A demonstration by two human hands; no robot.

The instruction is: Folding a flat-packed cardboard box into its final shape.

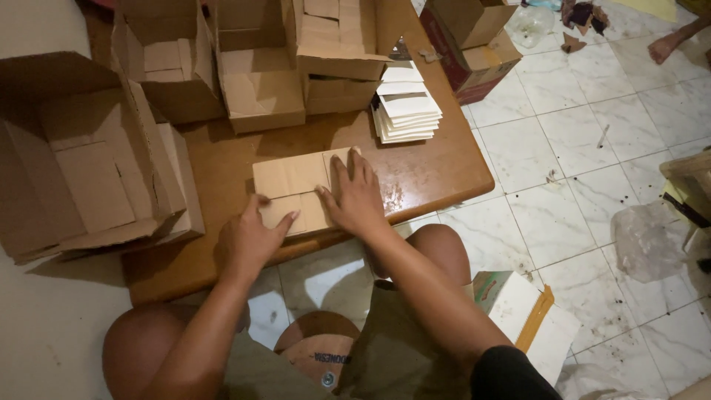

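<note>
A: Where's the flat cardboard blank (296,189)?
B: On the wooden counter (437,174), near its front edge, both hands on it.
A: Fingers?
B: Right hand (357,198) flat, fingers spread, pinning it. Left hand (250,238) thumb on the lower flap, fingers curled, gripping nothing.
A: Tips?
B: I'd keep the right palm firm, crease along the score line, edges square. White card stack (406,107) sits well apart.
</note>
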